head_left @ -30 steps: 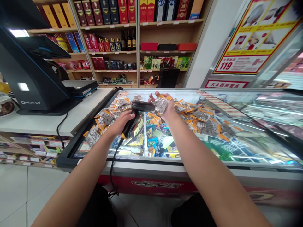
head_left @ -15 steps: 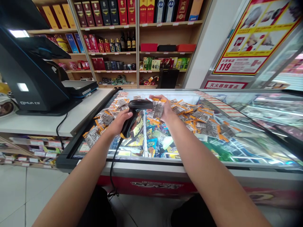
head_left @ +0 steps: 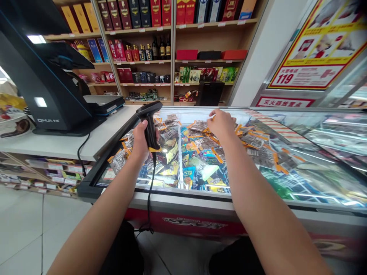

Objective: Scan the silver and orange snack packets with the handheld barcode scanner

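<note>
My left hand (head_left: 141, 139) is wrapped around the grip of a black barcode scanner (head_left: 149, 128) with a yellow base edge, held upright above the left part of the freezer's glass top. Its cable hangs over the front edge. My right hand (head_left: 222, 124) is over the heap of small clear packets with orange edges (head_left: 252, 140), fingers curled inward and down. An orange strip shows by its fingertips; whether they grip a packet is hidden. More such packets (head_left: 200, 143) lie left of that hand, and others (head_left: 119, 160) lie left of the scanner.
Under the freezer lid (head_left: 200, 193), colourful bagged goods (head_left: 203, 168) show through the glass. To the left, a white counter (head_left: 71, 147) carries a dark checkout scale (head_left: 63, 103). Shelves (head_left: 210, 26) of boxes and bottles stand behind, with a poster (head_left: 309, 76) at right.
My left hand has raised the scanner and turned it away from my right hand. My right hand has moved right, from holding a packet before the scanner to the heap. The view has shifted slightly.
</note>
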`<state>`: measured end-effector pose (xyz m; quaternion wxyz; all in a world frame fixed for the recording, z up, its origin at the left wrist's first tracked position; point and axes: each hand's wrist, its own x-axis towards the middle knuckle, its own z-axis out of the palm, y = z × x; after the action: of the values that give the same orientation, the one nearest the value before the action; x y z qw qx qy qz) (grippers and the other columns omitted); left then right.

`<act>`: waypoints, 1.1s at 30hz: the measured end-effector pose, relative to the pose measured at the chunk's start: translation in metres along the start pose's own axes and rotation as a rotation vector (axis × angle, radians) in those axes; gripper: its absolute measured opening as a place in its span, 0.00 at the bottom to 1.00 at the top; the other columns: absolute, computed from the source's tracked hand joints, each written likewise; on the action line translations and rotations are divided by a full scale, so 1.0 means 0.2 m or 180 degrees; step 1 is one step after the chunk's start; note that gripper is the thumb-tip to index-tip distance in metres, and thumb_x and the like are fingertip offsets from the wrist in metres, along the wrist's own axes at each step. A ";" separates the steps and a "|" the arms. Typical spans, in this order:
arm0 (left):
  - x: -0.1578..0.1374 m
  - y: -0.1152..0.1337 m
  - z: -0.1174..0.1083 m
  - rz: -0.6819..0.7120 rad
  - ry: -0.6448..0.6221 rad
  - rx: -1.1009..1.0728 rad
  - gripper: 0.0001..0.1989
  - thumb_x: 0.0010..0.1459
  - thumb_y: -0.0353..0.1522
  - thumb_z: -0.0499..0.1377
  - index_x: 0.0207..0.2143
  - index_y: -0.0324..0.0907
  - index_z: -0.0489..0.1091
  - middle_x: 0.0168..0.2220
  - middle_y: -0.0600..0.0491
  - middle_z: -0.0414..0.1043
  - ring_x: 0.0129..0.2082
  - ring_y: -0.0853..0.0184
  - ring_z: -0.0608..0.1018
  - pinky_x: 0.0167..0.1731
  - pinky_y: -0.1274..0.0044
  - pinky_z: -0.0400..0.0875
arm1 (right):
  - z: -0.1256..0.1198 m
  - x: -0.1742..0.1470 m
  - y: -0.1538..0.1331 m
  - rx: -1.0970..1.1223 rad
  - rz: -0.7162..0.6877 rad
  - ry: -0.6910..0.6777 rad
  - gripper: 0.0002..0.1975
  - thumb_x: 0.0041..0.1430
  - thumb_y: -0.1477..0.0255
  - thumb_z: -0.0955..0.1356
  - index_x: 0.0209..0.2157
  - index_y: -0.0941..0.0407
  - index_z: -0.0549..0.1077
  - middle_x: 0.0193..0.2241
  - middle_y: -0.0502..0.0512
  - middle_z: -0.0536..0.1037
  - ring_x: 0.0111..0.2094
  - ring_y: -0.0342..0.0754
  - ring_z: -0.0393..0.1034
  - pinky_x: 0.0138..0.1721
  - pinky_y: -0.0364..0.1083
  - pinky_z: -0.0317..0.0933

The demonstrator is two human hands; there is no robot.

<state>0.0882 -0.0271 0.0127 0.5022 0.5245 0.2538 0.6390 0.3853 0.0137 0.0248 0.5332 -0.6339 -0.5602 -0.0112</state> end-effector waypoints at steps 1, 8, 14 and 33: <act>0.00 0.00 0.00 -0.0008 0.0087 -0.0020 0.23 0.57 0.54 0.56 0.34 0.43 0.66 0.19 0.56 0.67 0.17 0.70 0.69 0.18 0.78 0.61 | 0.02 -0.01 0.03 0.0129 -0.0041 -0.0051 0.18 0.45 0.90 0.71 0.21 0.53 0.67 0.20 0.50 0.58 0.42 0.59 0.63 0.54 0.62 0.48; 0.02 0.01 -0.01 0.0181 0.0501 -0.0140 0.25 0.58 0.57 0.55 0.35 0.43 0.67 0.18 0.58 0.67 0.17 0.71 0.70 0.18 0.79 0.62 | 0.22 -0.14 -0.06 -0.0065 -0.0580 -0.0492 0.12 0.48 0.85 0.73 0.27 0.54 0.72 0.31 0.58 0.71 0.49 0.63 0.63 0.57 0.64 0.50; 0.02 0.01 -0.01 0.0270 0.0611 -0.0157 0.25 0.58 0.56 0.56 0.36 0.43 0.66 0.19 0.58 0.68 0.16 0.71 0.70 0.18 0.78 0.61 | 0.47 -0.50 -0.39 -0.0015 -0.1344 -0.2217 0.18 0.61 0.71 0.73 0.53 0.54 0.76 0.50 0.64 0.76 0.53 0.64 0.69 0.52 0.58 0.63; 0.01 0.02 0.00 -0.0197 -0.0089 0.0158 0.20 0.58 0.52 0.56 0.33 0.43 0.65 0.18 0.57 0.67 0.16 0.70 0.69 0.16 0.79 0.59 | 0.38 -0.25 -0.24 0.1863 0.0342 -0.0452 0.10 0.62 0.64 0.67 0.30 0.54 0.75 0.29 0.52 0.78 0.31 0.48 0.72 0.34 0.45 0.66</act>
<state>0.0870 -0.0273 0.0162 0.5120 0.5376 0.2785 0.6092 0.2876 0.0214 -0.0069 0.6524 -0.4812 -0.5412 0.2232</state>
